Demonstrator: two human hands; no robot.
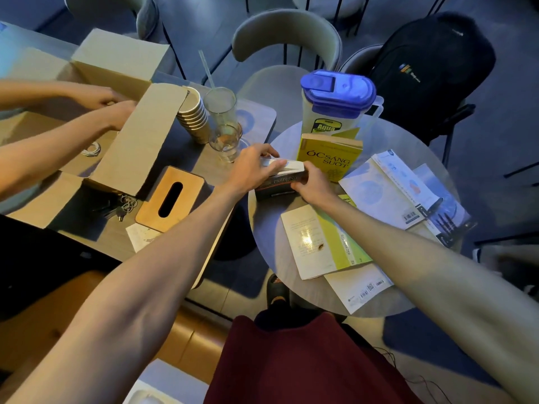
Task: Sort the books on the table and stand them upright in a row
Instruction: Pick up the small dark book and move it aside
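Observation:
On the round grey table (268, 228) a dark book (280, 185) stands on its edge at the left side. My left hand (250, 167) grips its top and left end, and my right hand (313, 182) grips its right end. Behind it a yellow book (329, 158) stands upright, leaning against a jug. A green-and-white book (320, 243) lies flat in front, over a white book (358, 287). Pale blue-white books (388, 188) lie flat on the right.
A plastic jug with a blue lid (338, 103) stands at the table's far side. On the neighbouring table (204, 158) are glasses (224, 141), stacked paper cups (194, 118), a wooden tissue box (170, 196), keys and a cardboard box (137, 135), where another person's hands (113, 106) work. A black backpack (431, 68) sits on a chair.

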